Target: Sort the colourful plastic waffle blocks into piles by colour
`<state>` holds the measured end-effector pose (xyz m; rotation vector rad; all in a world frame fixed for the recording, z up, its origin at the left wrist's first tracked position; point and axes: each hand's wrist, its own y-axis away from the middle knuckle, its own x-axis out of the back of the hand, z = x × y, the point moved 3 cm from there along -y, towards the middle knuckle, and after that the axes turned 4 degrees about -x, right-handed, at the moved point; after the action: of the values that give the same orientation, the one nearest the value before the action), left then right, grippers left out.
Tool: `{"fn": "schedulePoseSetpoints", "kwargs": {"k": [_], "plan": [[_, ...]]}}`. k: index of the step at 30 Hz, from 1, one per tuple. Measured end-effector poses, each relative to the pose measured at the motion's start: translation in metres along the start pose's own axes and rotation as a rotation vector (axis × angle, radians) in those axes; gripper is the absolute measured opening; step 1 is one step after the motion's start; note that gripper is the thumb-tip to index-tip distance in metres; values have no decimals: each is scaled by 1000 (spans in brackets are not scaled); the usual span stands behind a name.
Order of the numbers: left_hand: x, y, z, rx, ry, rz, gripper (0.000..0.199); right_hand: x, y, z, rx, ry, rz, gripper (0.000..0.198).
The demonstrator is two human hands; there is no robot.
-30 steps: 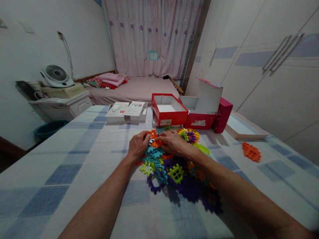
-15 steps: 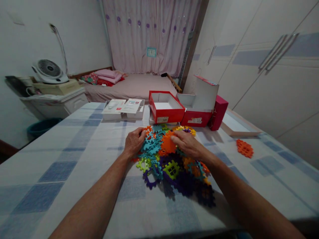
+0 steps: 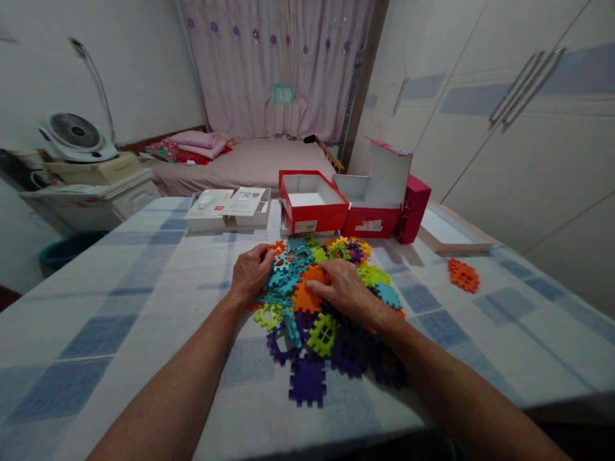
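A heap of notched plastic pieces (image 3: 284, 282) lies at the frame's centre, an orange piece (image 3: 306, 298) among them. The right hand (image 3: 344, 287) slants in from lower right, palm down, thumb on that piece; I cannot tell if it grips. The left hand (image 3: 250, 272) curls at the heap's left edge, its hold unclear. Above centre stands a red box (image 3: 324, 216).
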<state>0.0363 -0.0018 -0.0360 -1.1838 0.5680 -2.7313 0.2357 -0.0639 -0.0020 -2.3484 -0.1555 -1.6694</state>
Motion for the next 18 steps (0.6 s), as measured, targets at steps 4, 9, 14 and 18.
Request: {"fn": "schedulePoseSetpoints", "kwargs": {"k": [4, 9, 14, 18], "plan": [[0, 0, 0, -1, 11, -7, 37, -3, 2, 1, 24, 2, 59, 14], [0, 0, -1, 1, 9, -10, 39, -11, 3, 1, 64, 102, 125, 15], [-1, -1, -3, -3, 1, -7, 40, -5, 1, 4, 24, 3, 125, 14], [0, -1, -3, 5, 17, -8, 40, 33, 1, 19, -97, -244, 268, 20]]}}
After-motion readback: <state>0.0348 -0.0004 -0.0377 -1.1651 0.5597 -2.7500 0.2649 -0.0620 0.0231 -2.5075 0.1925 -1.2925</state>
